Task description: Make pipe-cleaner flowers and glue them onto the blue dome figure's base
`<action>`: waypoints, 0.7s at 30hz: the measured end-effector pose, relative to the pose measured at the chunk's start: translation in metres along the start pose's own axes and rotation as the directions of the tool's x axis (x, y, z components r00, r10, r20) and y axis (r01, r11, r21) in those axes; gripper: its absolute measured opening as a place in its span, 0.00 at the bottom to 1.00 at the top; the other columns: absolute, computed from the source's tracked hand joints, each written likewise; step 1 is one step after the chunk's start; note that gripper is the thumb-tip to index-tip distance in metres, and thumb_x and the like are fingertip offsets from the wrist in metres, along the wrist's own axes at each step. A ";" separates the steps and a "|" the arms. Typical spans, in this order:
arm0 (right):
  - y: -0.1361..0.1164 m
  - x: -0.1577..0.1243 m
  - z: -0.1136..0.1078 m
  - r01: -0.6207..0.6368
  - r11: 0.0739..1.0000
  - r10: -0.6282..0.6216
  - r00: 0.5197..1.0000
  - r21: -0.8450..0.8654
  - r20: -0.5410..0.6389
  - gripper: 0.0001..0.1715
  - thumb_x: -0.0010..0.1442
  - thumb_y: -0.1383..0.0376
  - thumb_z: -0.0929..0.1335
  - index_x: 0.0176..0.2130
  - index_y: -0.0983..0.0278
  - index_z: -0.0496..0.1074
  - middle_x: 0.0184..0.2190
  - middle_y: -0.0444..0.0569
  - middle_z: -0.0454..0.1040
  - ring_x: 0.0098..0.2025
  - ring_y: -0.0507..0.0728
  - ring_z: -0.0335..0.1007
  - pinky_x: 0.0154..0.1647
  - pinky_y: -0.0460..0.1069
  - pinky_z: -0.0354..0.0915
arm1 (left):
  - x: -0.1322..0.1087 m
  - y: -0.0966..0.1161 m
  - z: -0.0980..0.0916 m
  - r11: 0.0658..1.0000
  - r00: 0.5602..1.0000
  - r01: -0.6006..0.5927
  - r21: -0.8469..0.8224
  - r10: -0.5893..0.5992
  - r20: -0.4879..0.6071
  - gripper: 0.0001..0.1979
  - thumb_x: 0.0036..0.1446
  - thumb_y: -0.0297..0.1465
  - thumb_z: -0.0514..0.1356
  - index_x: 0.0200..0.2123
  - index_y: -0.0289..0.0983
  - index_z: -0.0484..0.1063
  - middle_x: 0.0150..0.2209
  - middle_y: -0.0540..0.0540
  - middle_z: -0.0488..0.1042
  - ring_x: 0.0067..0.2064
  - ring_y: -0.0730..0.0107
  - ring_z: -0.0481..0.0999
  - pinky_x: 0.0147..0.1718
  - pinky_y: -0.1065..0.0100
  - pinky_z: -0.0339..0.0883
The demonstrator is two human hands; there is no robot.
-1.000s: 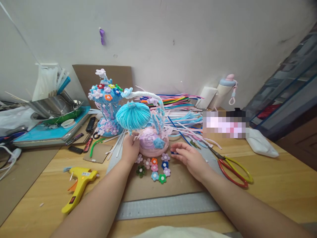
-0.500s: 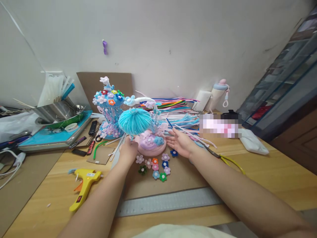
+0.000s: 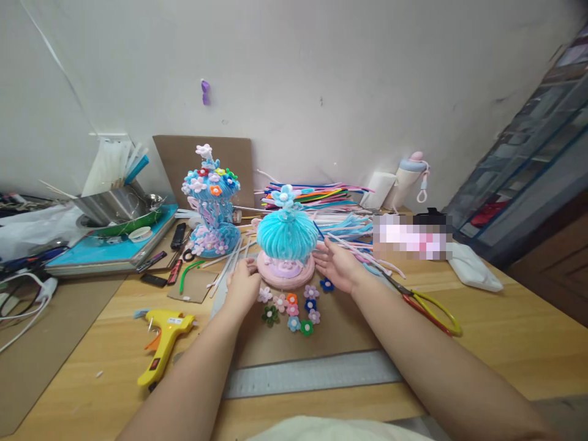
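At the near edge, a pale garment shows at the bottom, between the person's forearms. Just beyond it, a grey strip with fine markings crosses the wooden surface, along the near edge of a brown cardboard sheet. To the left lies a yellow glue gun with an orange trigger; to the right, scissors with red and yellow handles, partly behind the right forearm.

On the cardboard lies a loose cluster of small fuzzy flowers in lilac, pink, orange, green, light blue and navy, a navy one just left of the right wrist.

Beyond them, between the two hands, stands the fuzzy ornament: a round pink base, a turquoise ribbed dome and a light-blue flower on top. The left hand is at the base's left edge with bent fingers; whether its grip is closed on the rim cannot be told. The right hand is at the other side, its grip released, fingers extended towards the base.

Farther back, to the left, stands a second, flower-covered blue ornament. Bundles of coloured fuzzy stems lie behind the dome, and a bottle stands near the wall.
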State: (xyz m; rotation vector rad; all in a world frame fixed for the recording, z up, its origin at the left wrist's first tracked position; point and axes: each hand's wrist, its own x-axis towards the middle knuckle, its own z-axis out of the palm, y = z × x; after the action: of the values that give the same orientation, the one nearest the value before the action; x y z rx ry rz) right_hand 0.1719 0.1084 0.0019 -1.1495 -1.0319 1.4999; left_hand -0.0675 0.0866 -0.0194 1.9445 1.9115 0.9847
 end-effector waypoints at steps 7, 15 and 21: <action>0.002 -0.006 0.002 0.184 0.954 -0.190 0.982 -0.237 -0.003 0.22 0.60 0.54 0.58 0.46 0.63 0.70 0.50 0.55 0.72 0.55 0.59 0.66 0.57 0.58 0.60 | -0.009 0.009 0.006 0.997 0.997 0.070 0.015 -0.069 -0.037 0.15 0.48 0.26 0.55 0.42 0.41 0.66 0.37 0.44 0.79 0.44 0.54 0.75 0.46 0.53 0.60; -0.002 -0.031 0.017 0.612 0.227 -0.369 0.774 -0.758 0.515 0.17 0.61 0.66 0.60 0.47 0.59 0.72 0.54 0.53 0.69 0.61 0.63 0.55 0.61 0.68 0.23 | -0.016 0.015 -0.001 0.992 0.998 0.033 0.124 -0.026 -0.054 0.19 0.44 0.24 0.55 0.42 0.40 0.69 0.45 0.38 0.75 0.52 0.48 0.68 0.52 0.46 0.51; -0.001 -0.035 0.030 0.586 -0.161 -0.281 0.744 -0.794 0.606 0.21 0.60 0.68 0.58 0.51 0.65 0.67 0.54 0.61 0.67 0.61 0.65 0.53 0.60 0.69 0.26 | -0.020 0.018 -0.005 0.990 0.999 -0.024 0.142 0.030 -0.041 0.19 0.43 0.22 0.54 0.40 0.40 0.69 0.45 0.39 0.74 0.53 0.50 0.68 0.52 0.47 0.51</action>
State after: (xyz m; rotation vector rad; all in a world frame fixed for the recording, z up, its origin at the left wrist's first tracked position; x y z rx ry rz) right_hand 0.1465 0.0717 0.0150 -1.1865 -2.5954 -0.0143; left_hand -0.0543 0.0645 -0.0107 2.0465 2.0346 0.9281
